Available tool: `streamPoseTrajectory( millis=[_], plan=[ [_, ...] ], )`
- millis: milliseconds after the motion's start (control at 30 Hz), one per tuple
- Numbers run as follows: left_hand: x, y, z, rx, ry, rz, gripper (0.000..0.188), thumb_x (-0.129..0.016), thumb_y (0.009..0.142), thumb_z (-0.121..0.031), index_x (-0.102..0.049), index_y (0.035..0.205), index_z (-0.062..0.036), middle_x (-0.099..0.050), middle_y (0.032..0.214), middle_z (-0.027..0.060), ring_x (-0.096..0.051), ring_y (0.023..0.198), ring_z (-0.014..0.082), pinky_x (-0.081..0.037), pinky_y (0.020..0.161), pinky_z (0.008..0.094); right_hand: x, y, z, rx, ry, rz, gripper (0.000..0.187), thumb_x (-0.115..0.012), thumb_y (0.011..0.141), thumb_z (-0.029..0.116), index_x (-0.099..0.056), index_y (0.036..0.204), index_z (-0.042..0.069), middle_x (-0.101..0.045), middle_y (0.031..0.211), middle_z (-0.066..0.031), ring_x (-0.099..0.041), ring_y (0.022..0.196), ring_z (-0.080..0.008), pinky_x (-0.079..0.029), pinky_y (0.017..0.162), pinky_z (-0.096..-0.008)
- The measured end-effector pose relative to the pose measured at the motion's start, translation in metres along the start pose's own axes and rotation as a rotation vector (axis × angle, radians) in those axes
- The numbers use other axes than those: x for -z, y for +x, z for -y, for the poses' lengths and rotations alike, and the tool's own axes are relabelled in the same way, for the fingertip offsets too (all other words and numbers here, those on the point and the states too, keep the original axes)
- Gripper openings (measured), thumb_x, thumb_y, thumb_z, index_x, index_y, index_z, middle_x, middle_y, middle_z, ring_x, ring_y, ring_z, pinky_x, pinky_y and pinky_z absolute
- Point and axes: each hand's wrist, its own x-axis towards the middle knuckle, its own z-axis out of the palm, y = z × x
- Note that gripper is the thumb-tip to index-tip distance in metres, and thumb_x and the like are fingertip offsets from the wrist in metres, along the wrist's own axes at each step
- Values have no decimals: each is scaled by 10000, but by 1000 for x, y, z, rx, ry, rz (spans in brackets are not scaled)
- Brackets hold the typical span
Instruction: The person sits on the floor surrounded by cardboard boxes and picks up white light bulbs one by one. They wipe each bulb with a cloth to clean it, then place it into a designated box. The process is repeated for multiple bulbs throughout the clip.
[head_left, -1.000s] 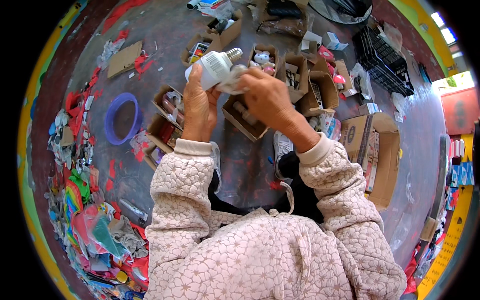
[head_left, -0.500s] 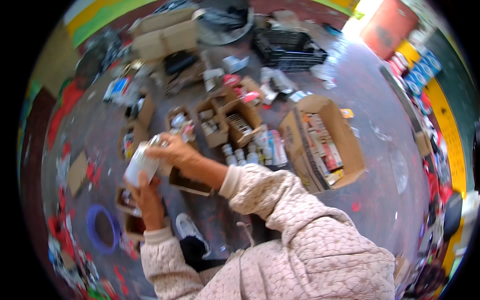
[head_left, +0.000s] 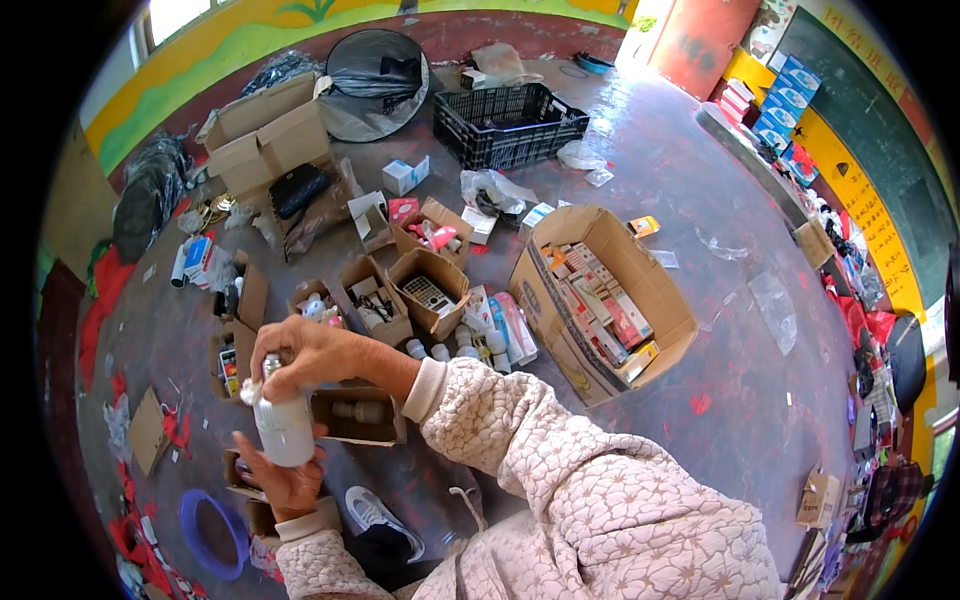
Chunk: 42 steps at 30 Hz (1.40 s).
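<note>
A white translucent bottle [head_left: 286,432] stands nearly upright between my two hands. My right hand [head_left: 312,352] comes down over its neck, with thumb and fingers closed round the top; a small silvery piece shows between them. Below, my left hand [head_left: 286,484] cradles the bottle's base between thumb and fingers. Just right of the bottle sits an open carton [head_left: 358,418] with a bottle-like item lying in it. Several small white-capped bottles [head_left: 440,352] stand beyond my right forearm.
A large carton [head_left: 672,335] full of small boxes stands to the right. Smaller open cartons [head_left: 432,292] cluster ahead, before a black plastic crate [head_left: 512,125]. A purple ring-shaped basin [head_left: 212,535] lies at lower left. My shoe [head_left: 378,515] is close below.
The bottle has swung from tilted to nearly upright. My right hand has moved from its side to above it, and my left hand is now under the base.
</note>
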Motion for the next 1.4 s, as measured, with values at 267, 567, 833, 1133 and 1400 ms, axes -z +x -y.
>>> streamPoseTrajectory(
  millis=[267,567,833,1133,1400],
  plan=[
    [-11,12,15,-255,87,-159,546,-506,881,-406,-398,1252,-20,-538,1110,152,-536,841,225,-472,643,302,-1,14,-10,-149,-137,-9,465,-713,665,358,-625,939,-8,-616,914,-117,-563,850,-183,-442,742,-285],
    [6,2,3,-312,513,-374,507,-563,842,-456,-491,1098,-24,-560,935,64,-565,800,136,-494,707,268,-23,4,-28,-546,-97,-336,288,-587,858,283,-643,849,0,-592,726,-19,-533,651,-81,-432,568,-225],
    [-2,12,14,-429,475,-299,605,-480,861,-537,-412,1187,-32,-536,1022,67,-560,889,143,-498,763,291,-56,8,-30,289,-770,-410,121,-565,798,25,-607,911,35,-590,844,-107,-595,739,-241,-477,646,-298],
    [23,2,-13,-366,-47,-345,550,-444,871,-545,-498,1108,-52,-606,889,109,-613,830,201,-514,741,318,-105,-21,-37,229,-535,-35,119,-597,745,37,-604,859,72,-576,785,-93,-600,666,-258,-477,574,-328],
    [17,-2,-21,-383,23,-398,526,-397,899,-526,-472,1164,-77,-597,939,86,-604,859,187,-527,726,301,-35,-1,-21,-68,-125,-619,83,-570,762,54,-596,830,15,-608,691,-72,-581,613,-143,-461,556,-262]
  ],
)
